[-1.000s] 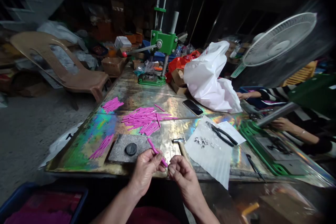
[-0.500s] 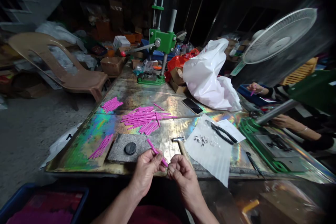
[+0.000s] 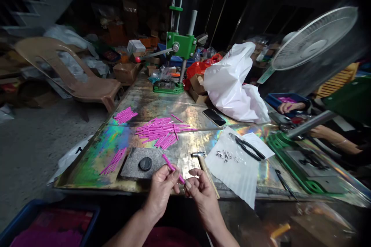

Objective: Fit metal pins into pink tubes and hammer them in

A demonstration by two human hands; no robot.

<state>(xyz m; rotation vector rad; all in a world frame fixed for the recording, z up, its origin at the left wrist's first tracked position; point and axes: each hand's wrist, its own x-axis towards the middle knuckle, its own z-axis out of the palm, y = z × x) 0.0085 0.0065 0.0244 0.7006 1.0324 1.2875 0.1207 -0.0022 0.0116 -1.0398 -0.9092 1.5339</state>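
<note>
A pink stick [image 3: 168, 161] slants between my two hands, above the table's front edge. My left hand [image 3: 162, 187] is closed around its middle, thumb on top. At its lower right end, my right hand [image 3: 199, 189] pinches with thumb and index finger; whether a small part is also there is hidden. Just left of the hands lies a stone block [image 3: 130, 164] with a round black piece [image 3: 145, 164] on it. Behind is a large pile of pink sticks [image 3: 156, 129], with smaller bunches to its left. A hammer [image 3: 207, 170] lies beyond my right hand.
White foam sheet [image 3: 240, 179] on the right holds small metal parts [image 3: 226, 156] and black pliers [image 3: 249, 148]. A phone [image 3: 214, 117], a white bag [image 3: 236, 85] and green presses [image 3: 181, 45] stand farther off. Another person's hands [image 3: 290, 107] are at the right.
The whole view has shifted slightly to the right for the objects on the table. My hands keep hold of the pink stick. The other person's far hand has lowered toward the blue tray.
</note>
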